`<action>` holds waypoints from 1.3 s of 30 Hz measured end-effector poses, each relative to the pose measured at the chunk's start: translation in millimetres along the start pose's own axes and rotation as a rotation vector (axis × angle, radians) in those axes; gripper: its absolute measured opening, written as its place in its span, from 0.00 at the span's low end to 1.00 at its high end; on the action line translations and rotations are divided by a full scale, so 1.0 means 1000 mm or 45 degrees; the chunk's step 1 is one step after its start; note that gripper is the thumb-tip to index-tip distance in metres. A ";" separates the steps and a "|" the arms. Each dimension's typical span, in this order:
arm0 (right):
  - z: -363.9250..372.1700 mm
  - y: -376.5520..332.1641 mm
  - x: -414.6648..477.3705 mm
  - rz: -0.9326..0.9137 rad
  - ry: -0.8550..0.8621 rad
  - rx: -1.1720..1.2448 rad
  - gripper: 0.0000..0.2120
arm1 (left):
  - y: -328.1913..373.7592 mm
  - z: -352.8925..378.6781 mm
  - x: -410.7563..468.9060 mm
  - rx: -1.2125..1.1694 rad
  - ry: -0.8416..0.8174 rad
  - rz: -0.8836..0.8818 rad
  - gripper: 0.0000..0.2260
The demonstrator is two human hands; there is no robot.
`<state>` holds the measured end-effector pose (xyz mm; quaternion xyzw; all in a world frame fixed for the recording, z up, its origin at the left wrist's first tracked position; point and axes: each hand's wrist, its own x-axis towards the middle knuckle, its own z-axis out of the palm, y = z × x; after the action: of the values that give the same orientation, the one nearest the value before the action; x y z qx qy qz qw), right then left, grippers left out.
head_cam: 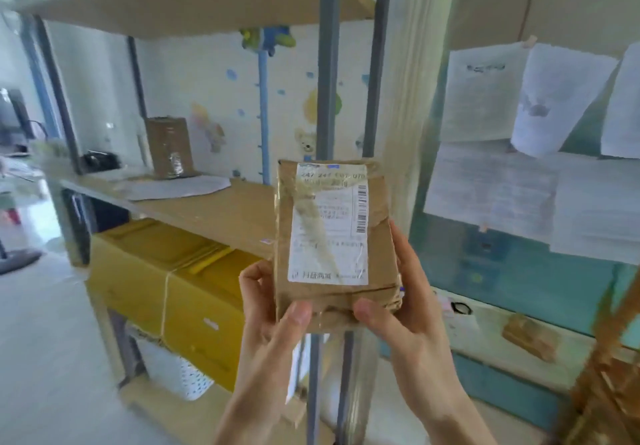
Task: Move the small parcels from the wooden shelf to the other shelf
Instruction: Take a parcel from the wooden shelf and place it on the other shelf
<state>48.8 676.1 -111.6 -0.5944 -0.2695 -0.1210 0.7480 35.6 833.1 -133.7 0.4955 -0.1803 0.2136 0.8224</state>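
Observation:
A small brown cardboard parcel (332, 243) with a white shipping label and clear tape is held upright in front of me. My left hand (273, 320) grips its lower left edge, thumb on the front. My right hand (398, 299) grips its lower right edge. Behind it stands a metal-framed shelf with wooden boards (207, 212). A second taped brown parcel (169, 146) stands upright at the back of that board, on a flat grey mailer (173, 186). Another small brown parcel (530, 339) lies on a pale ledge at the right.
Grey metal posts (327, 91) of the shelf rise just behind the held parcel. Yellow boxes (180, 285) tied with string sit on the lower board, above a white dotted bin (176, 372). Papers (485, 181) hang on a teal panel at the right. A wooden frame (609, 375) shows at the bottom right.

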 end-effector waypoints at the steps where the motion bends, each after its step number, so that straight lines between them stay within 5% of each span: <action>1: 0.017 0.015 0.013 0.015 0.026 0.028 0.40 | 0.007 -0.022 0.013 0.002 0.009 0.001 0.34; 7: 0.103 0.089 0.122 0.371 0.135 0.304 0.32 | 0.048 -0.165 0.158 0.237 0.083 0.070 0.32; 9: 0.126 0.107 0.163 0.458 0.143 0.247 0.28 | 0.055 -0.201 0.209 0.441 0.004 0.068 0.22; 11: 0.146 0.124 0.201 0.461 0.246 0.143 0.30 | 0.052 -0.233 0.255 0.678 -0.008 0.090 0.14; 15: 0.179 0.161 0.263 0.416 0.208 -0.161 0.43 | 0.021 -0.292 0.325 0.905 0.097 0.100 0.15; 21: 0.209 0.219 0.330 0.520 -0.019 -0.682 0.35 | -0.037 -0.359 0.383 1.029 0.140 -0.167 0.17; 26: 0.208 0.234 0.345 0.538 0.099 -0.741 0.30 | -0.048 -0.368 0.406 1.128 0.084 -0.209 0.18; 31: 0.207 0.233 0.343 0.567 0.163 -0.675 0.15 | -0.048 -0.359 0.405 1.179 0.002 -0.194 0.22; 35: 0.203 0.203 0.317 0.388 0.158 -0.862 0.37 | -0.022 -0.335 0.380 1.139 0.025 -0.023 0.28; 39: 0.178 0.140 0.259 -0.035 0.010 -1.000 0.41 | 0.021 -0.265 0.322 1.043 -0.295 0.346 0.31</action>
<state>286.1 919.4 -59.0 -0.8312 -0.2079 -0.2271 0.4630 319.1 1133.7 -72.3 0.7727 -0.2354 0.3167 0.4972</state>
